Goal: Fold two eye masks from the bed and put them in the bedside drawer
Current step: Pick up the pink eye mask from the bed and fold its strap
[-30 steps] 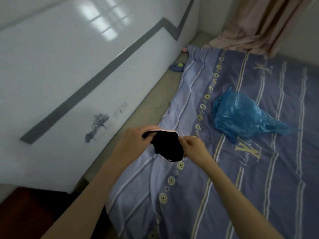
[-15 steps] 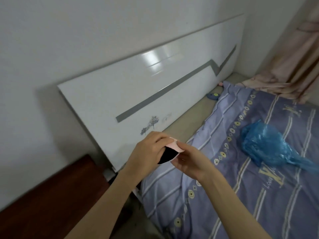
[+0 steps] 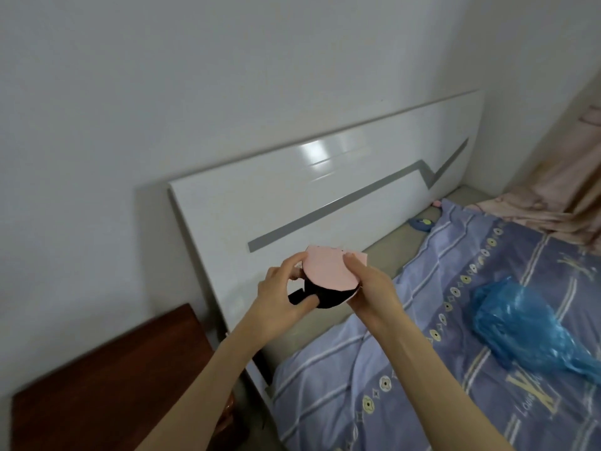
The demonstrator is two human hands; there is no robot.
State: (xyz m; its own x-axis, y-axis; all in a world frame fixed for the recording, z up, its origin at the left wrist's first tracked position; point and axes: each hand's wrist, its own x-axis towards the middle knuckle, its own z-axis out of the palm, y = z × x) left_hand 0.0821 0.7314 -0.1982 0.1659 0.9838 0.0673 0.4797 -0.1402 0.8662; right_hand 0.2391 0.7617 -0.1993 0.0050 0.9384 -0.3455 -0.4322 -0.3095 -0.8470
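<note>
Both hands held the folded eye mask in the air before the white headboard: the left hand pinched its black side, the right hand its pink edge. Below lay a striped purple bedcover with a blue plastic bag; a brown bedside cabinet stood at the left.

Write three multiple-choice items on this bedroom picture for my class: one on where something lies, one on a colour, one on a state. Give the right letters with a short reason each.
1. Where does the blue plastic bag lie?
A. on the bedspread
B. on the wooden bedside unit
C. on the floor

2. What colour is the side of the eye mask turned towards the camera?
A. green
B. pink
C. yellow

3. How is the eye mask held?
A. by the left hand alone
B. it lies loose on the bed
C. by both hands

Answers:
1 A: it rests on the striped purple bedspread.
2 B: the upper face is pink, with black below.
3 C: the left hand and right hand both grip it in the air.
</note>
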